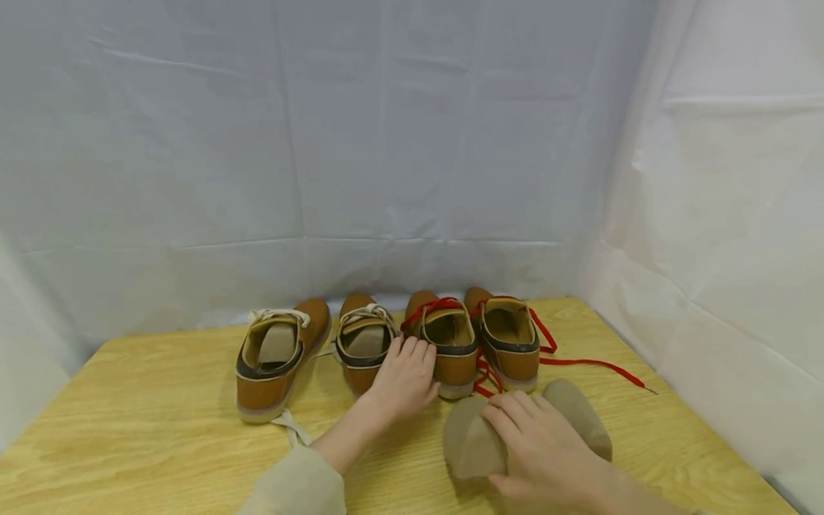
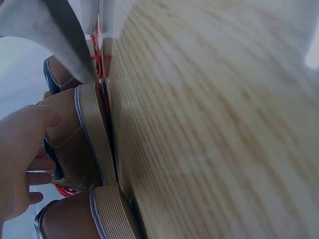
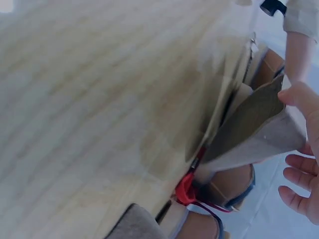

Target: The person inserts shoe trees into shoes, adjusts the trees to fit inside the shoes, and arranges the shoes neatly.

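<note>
Reading the clock from your right hand (image 1: pixel 541 447), the table (image 1: pixel 161 400) is carrying white-laced shoes (image 1: pixel 264 390) at 10 o'clock and red-laced shoes (image 1: pixel 518 361) at 11. Your left hand (image 1: pixel 405 379), nearer at 10, is sitting beside the left red-laced shoe, fingers loosely bent; whether it is gripping cannot be told. Your right hand is pinching a beige insole (image 1: pixel 466 443) at 9 o'clock, tilted, thumb against its edge, remaining fingers partly curled. A second insole (image 1: pixel 579 415) is sitting at 2; a red lace (image 1: pixel 569 361) is trailing at 1. You are apparently performing insole pick-up; the next move is probably calling for a firm pinch without folding.
</note>
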### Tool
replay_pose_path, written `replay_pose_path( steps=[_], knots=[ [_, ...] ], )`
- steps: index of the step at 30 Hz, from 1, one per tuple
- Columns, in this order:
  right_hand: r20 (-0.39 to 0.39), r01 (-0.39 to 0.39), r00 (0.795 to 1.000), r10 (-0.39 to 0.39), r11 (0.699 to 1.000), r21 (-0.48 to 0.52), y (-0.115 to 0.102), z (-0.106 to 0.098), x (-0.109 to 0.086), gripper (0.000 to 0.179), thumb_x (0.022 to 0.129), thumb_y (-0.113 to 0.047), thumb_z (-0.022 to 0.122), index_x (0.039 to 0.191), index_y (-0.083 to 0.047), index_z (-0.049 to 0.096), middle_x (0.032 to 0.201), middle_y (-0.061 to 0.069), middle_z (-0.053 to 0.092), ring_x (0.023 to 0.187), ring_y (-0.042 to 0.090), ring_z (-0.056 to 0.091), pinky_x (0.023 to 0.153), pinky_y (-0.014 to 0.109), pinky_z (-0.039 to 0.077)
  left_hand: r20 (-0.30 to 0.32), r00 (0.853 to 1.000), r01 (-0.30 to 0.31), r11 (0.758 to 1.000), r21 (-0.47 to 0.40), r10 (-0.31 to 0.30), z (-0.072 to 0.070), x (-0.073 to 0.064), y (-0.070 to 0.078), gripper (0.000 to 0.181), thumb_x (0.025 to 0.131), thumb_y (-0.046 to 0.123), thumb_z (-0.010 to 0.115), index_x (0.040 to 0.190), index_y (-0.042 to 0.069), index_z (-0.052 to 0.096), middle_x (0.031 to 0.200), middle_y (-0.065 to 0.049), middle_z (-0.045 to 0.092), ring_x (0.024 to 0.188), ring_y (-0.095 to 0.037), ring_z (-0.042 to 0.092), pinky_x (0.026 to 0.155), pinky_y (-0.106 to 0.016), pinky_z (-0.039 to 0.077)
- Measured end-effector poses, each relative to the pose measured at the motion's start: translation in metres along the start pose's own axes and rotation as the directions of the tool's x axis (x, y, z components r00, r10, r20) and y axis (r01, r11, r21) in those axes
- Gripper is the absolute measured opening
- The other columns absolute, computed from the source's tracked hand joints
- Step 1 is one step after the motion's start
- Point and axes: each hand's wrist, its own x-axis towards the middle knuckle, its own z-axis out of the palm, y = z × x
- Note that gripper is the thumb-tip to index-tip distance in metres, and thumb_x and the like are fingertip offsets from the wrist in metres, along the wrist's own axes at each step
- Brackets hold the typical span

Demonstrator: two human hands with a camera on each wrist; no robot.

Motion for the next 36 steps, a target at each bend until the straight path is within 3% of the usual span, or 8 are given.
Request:
replay_pose_path(
  steps=[7, 17, 24, 32, 36],
  knots=[
    [0.033, 0.061, 0.998, -0.061, 0.998, -0.006, 0.017, -0.009, 0.007, 0.072, 0.051, -0.045, 0.080, 0.106, -0.004, 0.059, 0.103, 0.006, 0.055, 0.093, 0.022, 0.051, 0.072, 0.036, 0.046, 0.006, 1.000, 0.008, 1.000, -0.005, -0.008, -0.002, -0.001, -0.002, 0.051, 0.084, 0.041, 0.061, 0.117, 0.003, 0.054, 0.106, -0.011, 0.055, 0.102, -0.027, 0.048, 0.093, -0.043, 0.034],
    [0.057, 0.083, 0.995, -0.082, 0.997, -0.007, 0.039, -0.028, 0.012, 0.070, 0.057, -0.039, 0.079, 0.113, -0.003, 0.057, 0.107, 0.008, 0.054, 0.097, 0.023, 0.050, 0.080, 0.040, 0.043, 0.007, 1.000, -0.009, 1.000, 0.003, 0.009, -0.002, 0.000, -0.003, 0.052, 0.084, 0.041, 0.061, 0.120, 0.004, 0.052, 0.108, -0.010, 0.054, 0.102, -0.027, 0.048, 0.091, -0.042, 0.035],
    [-0.024, 0.098, 0.995, -0.101, 0.988, -0.119, 0.045, -0.036, 0.018, 0.070, 0.055, -0.045, 0.076, 0.110, -0.004, 0.060, 0.104, 0.009, 0.057, 0.094, 0.028, 0.052, 0.070, 0.044, 0.041, -0.014, 1.000, -0.019, 1.000, -0.002, 0.019, -0.001, 0.000, -0.004, 0.050, 0.083, 0.039, 0.062, 0.118, 0.004, 0.053, 0.106, -0.011, 0.055, 0.100, -0.027, 0.048, 0.089, -0.041, 0.035],
    [-0.055, 0.037, 0.997, -0.046, 0.985, -0.168, 0.048, -0.041, 0.018, 0.063, 0.065, -0.052, 0.064, 0.106, -0.005, 0.062, 0.095, 0.006, 0.060, 0.088, 0.028, 0.055, 0.076, 0.049, 0.040, -0.022, 1.000, -0.022, 1.000, 0.004, 0.022, 0.000, -0.001, -0.004, 0.049, 0.083, 0.038, 0.062, 0.117, 0.004, 0.054, 0.104, -0.010, 0.055, 0.099, -0.027, 0.048, 0.087, -0.041, 0.036],
    [-0.074, 0.025, 0.996, -0.040, 0.982, -0.188, 0.050, -0.044, 0.017, 0.059, 0.079, -0.054, 0.050, 0.106, -0.004, 0.063, 0.090, 0.007, 0.061, 0.086, 0.029, 0.056, 0.076, 0.050, 0.040, -0.004, 1.000, -0.017, 1.000, 0.003, 0.017, -0.001, -0.002, -0.004, 0.049, 0.084, 0.039, 0.061, 0.118, 0.004, 0.054, 0.105, -0.010, 0.055, 0.100, -0.027, 0.048, 0.088, -0.041, 0.036]
  ],
)
